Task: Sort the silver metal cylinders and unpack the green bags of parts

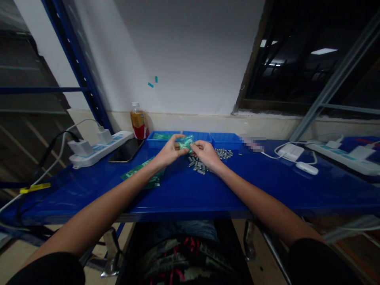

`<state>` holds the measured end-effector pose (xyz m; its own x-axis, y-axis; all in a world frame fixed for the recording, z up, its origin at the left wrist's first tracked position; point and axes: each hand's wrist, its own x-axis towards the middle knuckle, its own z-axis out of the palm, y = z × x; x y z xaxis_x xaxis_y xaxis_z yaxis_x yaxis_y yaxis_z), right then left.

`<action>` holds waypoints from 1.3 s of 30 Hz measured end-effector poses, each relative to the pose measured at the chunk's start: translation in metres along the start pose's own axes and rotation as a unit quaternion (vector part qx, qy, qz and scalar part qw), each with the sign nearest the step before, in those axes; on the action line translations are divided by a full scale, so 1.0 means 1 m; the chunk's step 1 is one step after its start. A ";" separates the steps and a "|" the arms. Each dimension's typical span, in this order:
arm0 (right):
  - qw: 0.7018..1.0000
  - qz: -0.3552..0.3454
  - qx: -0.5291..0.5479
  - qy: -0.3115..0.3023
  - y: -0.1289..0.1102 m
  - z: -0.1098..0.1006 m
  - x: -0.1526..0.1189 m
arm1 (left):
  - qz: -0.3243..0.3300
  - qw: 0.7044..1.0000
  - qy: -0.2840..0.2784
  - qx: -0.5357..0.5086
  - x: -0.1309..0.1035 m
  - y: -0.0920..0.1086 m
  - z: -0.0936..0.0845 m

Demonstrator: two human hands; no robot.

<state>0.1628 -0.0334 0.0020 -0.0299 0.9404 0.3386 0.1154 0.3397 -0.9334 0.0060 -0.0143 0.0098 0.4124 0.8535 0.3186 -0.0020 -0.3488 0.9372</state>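
Note:
Between my two hands, above the blue table, is a small green clear plastic bag (186, 141). My left hand (172, 149) grips its left side with the fingers curled round it. At its right edge, my right hand (204, 152) pinches the plastic between thumb and fingers. What the bag contains is too blurred to make out. Small silvery metal cylinders (201, 171) lie loose below and beside my right hand, with a pile of smaller metal pieces (224, 153) just behind. Flat green plastic bags (145, 174) lie under my left forearm.
Blue trays (227, 139) stand along the wall, the left one with green bags in it. A drink bottle (139, 122), a phone (126, 152) and a power strip (101, 150) are at the left. White chargers (291, 151) and cables lie at the right.

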 end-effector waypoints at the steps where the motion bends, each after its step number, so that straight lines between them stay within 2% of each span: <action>1: 1.000 0.002 -0.002 -0.011 0.000 0.000 0.000 | 0.008 1.000 0.011 0.005 0.000 -0.001 0.000; 4: 0.999 -0.017 -0.021 -0.045 0.002 -0.001 0.000 | 0.023 0.999 0.039 0.010 0.001 -0.002 -0.001; 7: 0.996 -0.051 -0.053 -0.040 0.005 0.000 -0.001 | 0.020 0.999 0.046 0.002 0.000 0.003 -0.002; 15: 0.993 -0.089 -0.075 -0.016 0.004 -0.001 -0.002 | -0.011 0.999 0.034 -0.034 -0.001 0.010 -0.002; 21: 0.990 -0.110 -0.080 -0.047 0.012 -0.006 0.004 | -0.011 0.998 -0.006 -0.061 0.004 0.009 -0.012; 26: 0.988 -0.113 -0.089 -0.059 0.013 -0.006 0.002 | 0.017 1.000 0.002 -0.004 0.006 0.005 -0.015; 29: 0.988 -0.111 -0.097 -0.050 0.010 -0.004 0.001 | 0.046 0.998 -0.013 0.033 0.006 0.002 -0.014; 31: 0.989 -0.109 -0.092 -0.041 0.008 -0.004 0.001 | 0.077 0.995 -0.016 0.054 0.005 0.000 -0.012; 35: 0.994 -0.089 -0.053 -0.021 0.003 -0.005 0.002 | 0.136 0.988 0.021 0.063 0.002 0.000 -0.004; 39: 0.991 -0.103 -0.081 0.009 0.001 -0.005 0.000 | 0.148 0.985 0.024 0.086 -0.001 0.000 0.003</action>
<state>0.1683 -0.0329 0.0022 -0.0517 0.8503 0.5237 0.2662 0.5172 -0.8134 0.0081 -0.0156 0.0089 0.3727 0.7201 0.5852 0.0395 -0.6424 0.7654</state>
